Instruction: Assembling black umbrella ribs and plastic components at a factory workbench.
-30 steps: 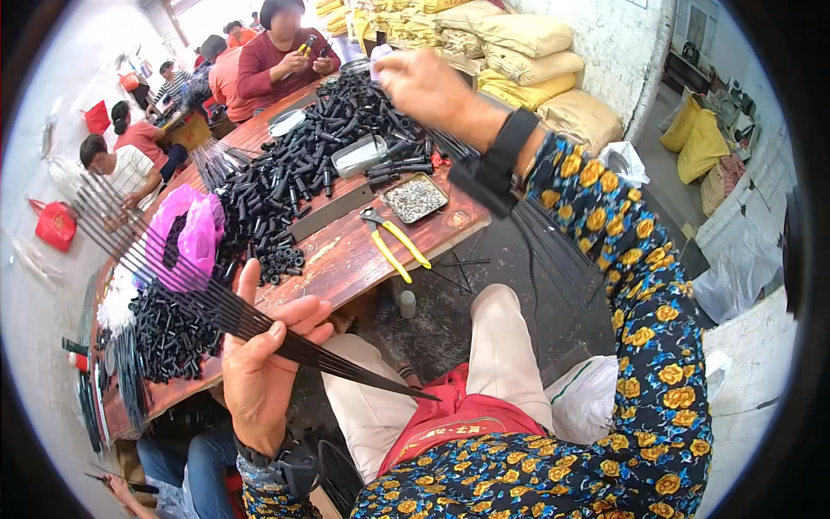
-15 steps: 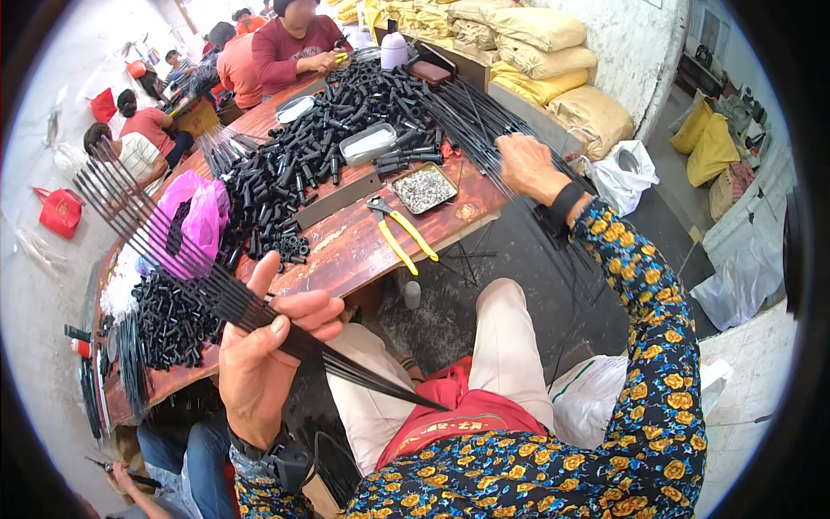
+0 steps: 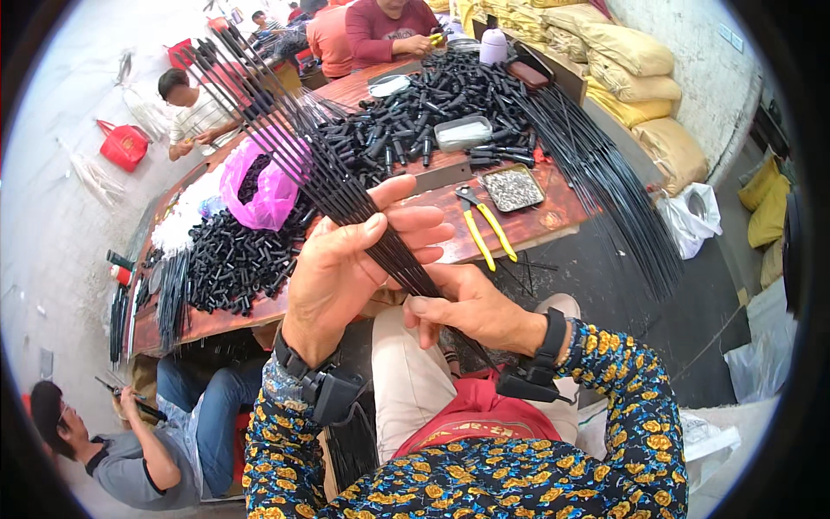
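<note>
A fanned bundle of thin black rods (image 3: 344, 192) slants from the upper left down toward my lap. My left hand (image 3: 324, 277) supports it, with the thumb pressing the rods against the palm and the other fingers stretched out. Lower on the same bundle, my right hand (image 3: 480, 304) has its fingers curled around the rods. The rods' lower tips are partly hidden behind this hand. Beyond my hands, yellow-handled pliers (image 3: 481, 232) lie on the reddish wooden table (image 3: 566, 204), beside a small tray of metal bits (image 3: 512, 188).
Black tubular parts (image 3: 415, 108) are heaped across the table. A pile of long black rods (image 3: 609, 186) overhangs its right edge. Left stands a pink plastic bag (image 3: 270, 195). A clear plastic box (image 3: 462, 133) sits farther back. Other people work around; stacked sacks (image 3: 635, 52) line the wall.
My right hand has left the rod pile at the right and come to the bundle's lower part. My left hand and its rods appear farther right as the view has shifted left.
</note>
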`<state>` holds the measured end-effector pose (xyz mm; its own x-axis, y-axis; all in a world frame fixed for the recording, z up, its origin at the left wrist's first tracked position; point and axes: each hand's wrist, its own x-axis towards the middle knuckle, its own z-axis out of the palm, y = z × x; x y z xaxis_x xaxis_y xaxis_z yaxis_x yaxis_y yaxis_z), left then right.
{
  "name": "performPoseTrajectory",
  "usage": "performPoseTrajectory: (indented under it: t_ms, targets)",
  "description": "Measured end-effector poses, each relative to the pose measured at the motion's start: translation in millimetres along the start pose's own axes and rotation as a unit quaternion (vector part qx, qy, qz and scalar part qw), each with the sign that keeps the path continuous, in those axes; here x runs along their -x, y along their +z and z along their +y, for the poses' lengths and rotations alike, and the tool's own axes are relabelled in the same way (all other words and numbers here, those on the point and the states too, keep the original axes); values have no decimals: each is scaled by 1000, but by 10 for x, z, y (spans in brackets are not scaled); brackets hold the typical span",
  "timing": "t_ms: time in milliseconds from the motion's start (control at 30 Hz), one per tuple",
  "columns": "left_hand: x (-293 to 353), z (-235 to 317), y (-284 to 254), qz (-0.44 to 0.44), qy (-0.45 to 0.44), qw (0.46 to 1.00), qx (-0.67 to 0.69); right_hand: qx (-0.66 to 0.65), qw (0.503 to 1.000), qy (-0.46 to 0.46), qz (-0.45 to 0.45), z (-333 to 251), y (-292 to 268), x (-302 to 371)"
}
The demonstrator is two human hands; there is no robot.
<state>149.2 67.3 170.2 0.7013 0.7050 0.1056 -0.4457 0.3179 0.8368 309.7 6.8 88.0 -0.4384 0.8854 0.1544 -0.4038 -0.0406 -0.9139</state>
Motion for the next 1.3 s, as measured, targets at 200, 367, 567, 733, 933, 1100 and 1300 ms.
performPoseTrajectory:
  t_ms: [200,367,567,733,933,1100,1300]
  targets:
    - [-416,177,-177,-36,-7,999,-37,123,991,33,-28,-455,-183,-197]
    - [-1049,424,-421,-93,7,991,-98,318,948,-29,5,-696,-559,-748]
    - [-1401,266,-738,-87,-31,984,-155,316,948,8,42,-378,-957,-1020]
    - [-711,-389,-755,-31,-115,982,-148,355,933,59,11,223,-737,-386]
    - [-76,-876,-795,15,-134,984,-112,355,931,75,36,944,-638,-58]
    - [171,-1120,-955,110,-101,975,-164,387,917,29,88,1388,-925,-61]
    - [483,-912,-989,253,-23,956,-149,429,898,5,100,1473,-1176,-226]
